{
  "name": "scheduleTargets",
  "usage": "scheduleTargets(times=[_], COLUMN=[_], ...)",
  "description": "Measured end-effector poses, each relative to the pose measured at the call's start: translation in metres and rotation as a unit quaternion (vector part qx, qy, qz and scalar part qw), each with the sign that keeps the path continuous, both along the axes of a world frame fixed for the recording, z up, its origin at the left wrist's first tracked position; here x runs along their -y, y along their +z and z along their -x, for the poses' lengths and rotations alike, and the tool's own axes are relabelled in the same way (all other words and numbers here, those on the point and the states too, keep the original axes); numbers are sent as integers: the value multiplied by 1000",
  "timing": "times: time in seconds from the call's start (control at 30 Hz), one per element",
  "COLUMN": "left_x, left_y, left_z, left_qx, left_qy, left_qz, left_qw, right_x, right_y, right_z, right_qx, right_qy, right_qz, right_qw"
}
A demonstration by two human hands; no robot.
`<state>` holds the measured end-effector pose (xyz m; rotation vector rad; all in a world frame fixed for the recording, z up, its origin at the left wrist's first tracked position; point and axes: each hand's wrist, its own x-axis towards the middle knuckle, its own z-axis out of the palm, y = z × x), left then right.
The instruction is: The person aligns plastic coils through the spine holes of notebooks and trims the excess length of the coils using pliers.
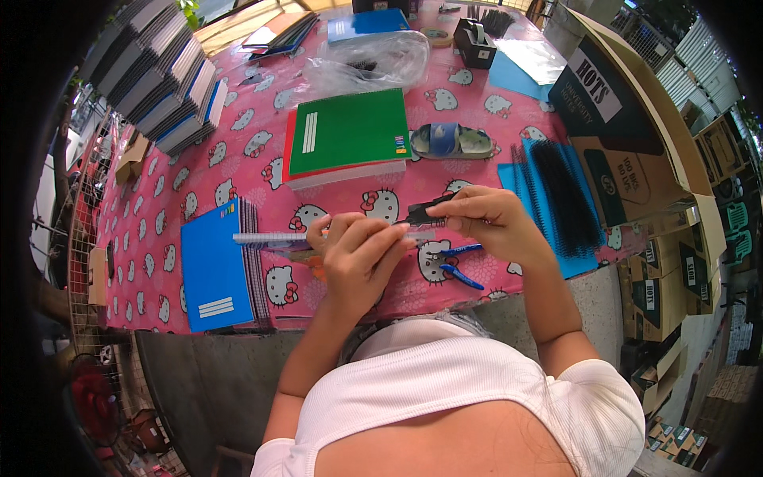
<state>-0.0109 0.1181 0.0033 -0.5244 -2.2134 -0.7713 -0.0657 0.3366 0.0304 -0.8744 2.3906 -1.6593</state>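
My left hand is closed around a notebook held edge-on above the table's near side, its pages seen as a thin pale strip. At the notebook's right end, my right hand pinches a black spiral binding coil between thumb and fingers. The fingers partly hide where coil and notebook meet, so I cannot tell how far it is threaded. Just below my right hand lie blue-handled pliers. To the left rests a pile of blue-covered notebooks.
Beyond my hands sit green-and-red-covered notebooks and a slide sandal. Many black coils lie on blue sheets at right, beside a cardboard box. A tall notebook stack, plastic bag and tape dispenser stand farther back.
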Motion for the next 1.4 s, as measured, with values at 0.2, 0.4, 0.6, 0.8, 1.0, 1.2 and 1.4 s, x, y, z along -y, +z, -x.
scheduleTargets(times=[0.2,0.4,0.6,0.8,1.0,1.2,1.4], left_x=[8,9,-1,-11,-6,-7,-7], left_y=[-18,-21,-4,7,7,5,5], left_z=[-31,-36,-28,-13,-6,-3,0], left_qx=[-50,-44,10,70,85,86,80], left_qy=[-23,-31,-9,56,69,54,55], left_qz=[71,74,31,1,31,20,11], left_qw=[996,996,999,996,993,995,995], right_x=[-3,-1,-1,8,8,16,25], right_y=[-8,-8,3,-4,-2,-5,7], right_z=[-16,-24,-32,-29,-24,-18,-19], right_qx=[56,27,-53,-55,-116,-202,-177], right_qy=[113,127,86,2,-44,-57,-97], right_qz=[28,13,-25,-47,-36,-69,-39], right_qw=[992,991,995,997,992,975,979])
